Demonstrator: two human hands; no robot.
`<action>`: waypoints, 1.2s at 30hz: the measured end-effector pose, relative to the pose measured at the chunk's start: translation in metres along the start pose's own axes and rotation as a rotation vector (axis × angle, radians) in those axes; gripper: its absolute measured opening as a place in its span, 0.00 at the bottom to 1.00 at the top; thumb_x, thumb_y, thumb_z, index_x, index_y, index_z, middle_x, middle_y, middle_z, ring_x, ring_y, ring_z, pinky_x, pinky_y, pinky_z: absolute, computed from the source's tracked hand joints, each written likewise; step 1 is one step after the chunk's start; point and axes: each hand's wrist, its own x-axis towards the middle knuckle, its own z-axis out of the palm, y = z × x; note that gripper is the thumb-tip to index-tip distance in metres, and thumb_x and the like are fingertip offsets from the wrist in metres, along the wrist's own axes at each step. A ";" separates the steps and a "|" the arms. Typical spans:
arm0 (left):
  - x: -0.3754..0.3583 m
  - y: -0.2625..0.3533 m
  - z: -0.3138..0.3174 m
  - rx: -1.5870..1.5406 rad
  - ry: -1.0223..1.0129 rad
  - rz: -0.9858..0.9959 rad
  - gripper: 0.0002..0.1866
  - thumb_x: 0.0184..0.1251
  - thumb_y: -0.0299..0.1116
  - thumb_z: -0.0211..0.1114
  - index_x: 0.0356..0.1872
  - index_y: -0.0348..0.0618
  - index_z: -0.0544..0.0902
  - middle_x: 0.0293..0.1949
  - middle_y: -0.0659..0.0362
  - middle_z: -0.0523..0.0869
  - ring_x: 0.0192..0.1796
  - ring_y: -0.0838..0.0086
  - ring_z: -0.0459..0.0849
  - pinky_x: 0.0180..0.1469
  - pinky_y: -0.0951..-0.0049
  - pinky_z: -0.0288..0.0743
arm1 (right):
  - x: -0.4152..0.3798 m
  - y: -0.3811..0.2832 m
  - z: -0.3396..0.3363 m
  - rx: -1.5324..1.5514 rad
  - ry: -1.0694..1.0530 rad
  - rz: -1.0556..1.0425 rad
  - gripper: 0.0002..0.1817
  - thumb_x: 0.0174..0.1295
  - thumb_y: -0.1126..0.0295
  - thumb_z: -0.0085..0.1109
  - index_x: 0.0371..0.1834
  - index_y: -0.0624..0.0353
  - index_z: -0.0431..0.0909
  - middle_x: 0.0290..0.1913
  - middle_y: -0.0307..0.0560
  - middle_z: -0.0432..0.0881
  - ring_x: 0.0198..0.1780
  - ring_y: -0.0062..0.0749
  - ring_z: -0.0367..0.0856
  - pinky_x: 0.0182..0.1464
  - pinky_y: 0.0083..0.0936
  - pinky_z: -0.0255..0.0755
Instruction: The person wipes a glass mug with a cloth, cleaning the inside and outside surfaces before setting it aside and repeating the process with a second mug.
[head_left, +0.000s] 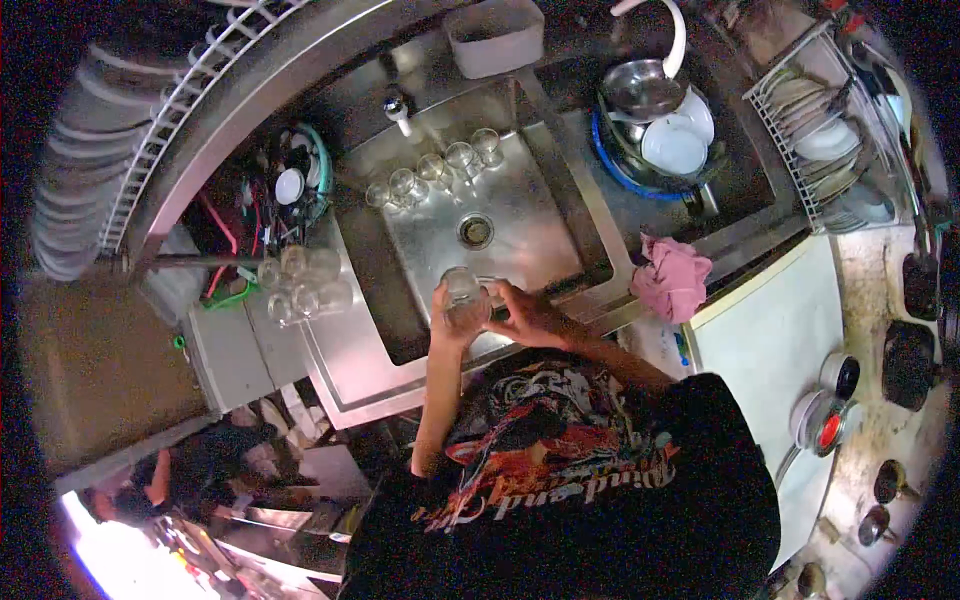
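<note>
A clear glass mug (461, 284) is held over the near edge of the sink (520, 200). My left hand (460, 322) wraps round its body from the left and below. On the other side my right hand (527, 316) has its fingers closed at the mug's handle side. Beyond the hands, several clear glass mugs (435, 172) stand in a row on the sink floor, behind the round drain (475, 231). More clear glasses (308, 298) are grouped on the steel drainboard (355, 365) to the left.
A tap (398, 108) and a grey plastic tub (495, 45) are at the back. The right basin holds stacked bowls (674, 143). A pink cloth (672, 278) lies on the sink's right edge. Plates fill a rack (812, 130). Another person (205, 460) is at lower left.
</note>
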 end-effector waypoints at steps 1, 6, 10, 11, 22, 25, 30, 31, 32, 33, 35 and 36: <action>-0.006 0.002 0.015 -0.029 0.123 0.075 0.28 0.57 0.55 0.56 0.50 0.41 0.71 0.42 0.53 0.78 0.44 0.60 0.77 0.47 0.59 0.73 | 0.001 0.006 0.001 -0.020 0.047 -0.122 0.40 0.54 0.58 0.62 0.63 0.63 0.49 0.54 0.61 0.67 0.45 0.44 0.77 0.38 0.34 0.74; 0.002 0.016 -0.008 -0.079 0.177 0.430 0.20 0.60 0.37 0.58 0.51 0.44 0.68 0.44 0.57 0.75 0.47 0.66 0.76 0.51 0.63 0.72 | -0.018 -0.010 -0.069 -0.465 0.318 -0.019 0.37 0.52 0.64 0.62 0.62 0.64 0.53 0.55 0.60 0.66 0.51 0.49 0.69 0.55 0.39 0.63; -0.020 0.034 0.030 0.179 0.155 0.883 0.23 0.55 0.26 0.63 0.51 0.46 0.65 0.42 0.59 0.74 0.43 0.72 0.75 0.49 0.68 0.73 | -0.073 0.025 -0.129 -0.973 0.482 0.476 0.34 0.46 0.62 0.62 0.57 0.62 0.62 0.50 0.59 0.69 0.49 0.55 0.68 0.56 0.45 0.59; -0.025 0.040 0.036 0.224 0.153 0.898 0.28 0.52 0.23 0.65 0.54 0.45 0.63 0.46 0.58 0.73 0.47 0.72 0.74 0.50 0.68 0.72 | -0.083 0.019 -0.140 -1.058 0.464 0.562 0.34 0.47 0.59 0.61 0.57 0.61 0.63 0.49 0.60 0.69 0.50 0.57 0.67 0.55 0.47 0.60; -0.063 0.056 0.092 0.622 0.279 1.179 0.34 0.48 0.22 0.68 0.56 0.40 0.58 0.49 0.52 0.72 0.49 0.68 0.76 0.50 0.70 0.72 | -0.133 0.050 -0.159 -0.716 0.633 0.353 0.26 0.54 0.56 0.57 0.54 0.54 0.65 0.37 0.53 0.78 0.30 0.35 0.77 0.30 0.31 0.74; -0.071 0.058 0.100 0.637 0.269 1.237 0.35 0.48 0.22 0.68 0.55 0.39 0.57 0.48 0.52 0.72 0.48 0.69 0.76 0.50 0.70 0.72 | -0.131 0.037 -0.155 -0.639 0.795 0.391 0.17 0.61 0.60 0.53 0.48 0.58 0.70 0.33 0.49 0.79 0.24 0.26 0.75 0.29 0.22 0.74; -0.081 0.063 0.103 0.642 0.200 1.117 0.30 0.52 0.29 0.67 0.54 0.39 0.61 0.44 0.54 0.75 0.43 0.72 0.78 0.45 0.72 0.73 | -0.122 0.047 -0.169 -0.093 1.071 0.391 0.22 0.60 0.64 0.51 0.53 0.69 0.67 0.44 0.50 0.76 0.43 0.39 0.75 0.46 0.29 0.71; -0.080 0.061 0.105 0.639 0.199 1.118 0.30 0.52 0.29 0.67 0.54 0.39 0.61 0.44 0.54 0.75 0.43 0.72 0.78 0.45 0.72 0.73 | -0.117 0.028 -0.172 0.098 0.992 0.394 0.20 0.57 0.71 0.50 0.53 0.67 0.68 0.49 0.50 0.74 0.48 0.37 0.73 0.50 0.28 0.69; -0.078 0.059 0.108 0.505 0.104 1.081 0.27 0.56 0.33 0.64 0.54 0.39 0.62 0.42 0.54 0.76 0.42 0.73 0.78 0.43 0.72 0.73 | -0.105 0.010 -0.167 0.096 0.995 0.393 0.20 0.57 0.71 0.50 0.53 0.67 0.68 0.49 0.50 0.74 0.48 0.37 0.73 0.50 0.28 0.69; -0.076 0.056 0.111 0.373 0.010 1.038 0.25 0.60 0.37 0.61 0.54 0.40 0.62 0.41 0.55 0.77 0.41 0.73 0.78 0.41 0.72 0.74 | -0.091 -0.008 -0.155 0.154 0.959 0.209 0.20 0.57 0.73 0.50 0.53 0.67 0.68 0.49 0.49 0.73 0.49 0.34 0.73 0.50 0.26 0.69; -0.072 0.049 0.112 0.365 0.011 0.996 0.25 0.60 0.43 0.60 0.53 0.40 0.66 0.41 0.55 0.78 0.41 0.70 0.78 0.41 0.68 0.74 | -0.066 -0.046 -0.125 0.147 0.885 0.010 0.21 0.56 0.73 0.51 0.55 0.66 0.68 0.52 0.49 0.71 0.51 0.31 0.71 0.51 0.25 0.69; -0.070 0.045 0.111 0.357 0.016 0.955 0.26 0.60 0.49 0.59 0.51 0.40 0.70 0.40 0.56 0.79 0.41 0.68 0.78 0.41 0.65 0.75 | -0.056 -0.064 -0.109 0.084 0.853 -0.005 0.23 0.56 0.71 0.51 0.56 0.65 0.67 0.54 0.49 0.69 0.53 0.31 0.70 0.52 0.26 0.68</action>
